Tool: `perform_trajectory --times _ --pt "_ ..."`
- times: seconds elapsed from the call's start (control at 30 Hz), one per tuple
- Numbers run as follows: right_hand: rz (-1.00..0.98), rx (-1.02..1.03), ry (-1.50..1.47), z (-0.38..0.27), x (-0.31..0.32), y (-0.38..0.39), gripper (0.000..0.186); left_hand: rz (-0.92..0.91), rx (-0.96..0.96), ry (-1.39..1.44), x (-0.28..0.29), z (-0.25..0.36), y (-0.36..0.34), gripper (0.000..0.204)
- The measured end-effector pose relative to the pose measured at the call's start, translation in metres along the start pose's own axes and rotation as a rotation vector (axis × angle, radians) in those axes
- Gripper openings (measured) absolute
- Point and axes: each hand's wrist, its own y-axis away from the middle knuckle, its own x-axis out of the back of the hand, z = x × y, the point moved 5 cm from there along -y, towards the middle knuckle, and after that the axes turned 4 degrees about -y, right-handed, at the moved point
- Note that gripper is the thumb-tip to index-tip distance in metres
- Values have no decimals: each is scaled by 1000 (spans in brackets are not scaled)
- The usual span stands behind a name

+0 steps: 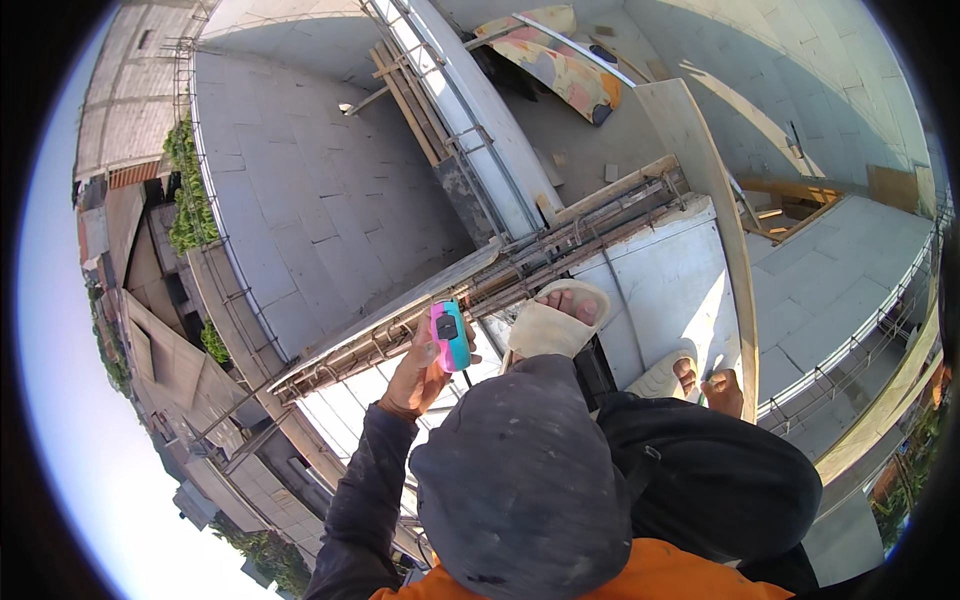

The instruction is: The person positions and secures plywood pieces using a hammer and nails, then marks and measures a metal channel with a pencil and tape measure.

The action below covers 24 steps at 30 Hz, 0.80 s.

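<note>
My left hand (415,378) is wrapped round a rounded pink and teal handheld device (450,336) with a black part on its face. A short dark strap or cord hangs below it. Low at the right, my right hand (723,394) has its fingers curled beside my sandalled right foot (668,377); a small thin thing seems to show at the fingertips, too small to name. Between the hands, my left foot in a pale sandal (560,318) rests by the rebar. My bent knees, one dusty grey, one black, cover much of the near area.
I crouch on a high wall top of pale panels (665,275). A rebar cage (590,235) runs across ahead, joining another wall with rebar (480,130). Deep rooms with panelled floors (310,190) drop away on both sides. Wooden planks (410,105) lean at the far wall; a board (715,190) edges the right.
</note>
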Motion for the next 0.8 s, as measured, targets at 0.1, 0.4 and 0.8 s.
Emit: perform_trajectory --times 0.1,0.4,0.8 --pt "-35 -17 -26 4 0 -4 42 -28 -26 -37 -9 4 -17 86" --pt "-236 -23 133 -24 27 -21 46 -143 86 -24 -11 15 -36 56" --pt "-1093 591 -351 -443 -28 31 68 -125 327 -669 -47 76 -57 55"
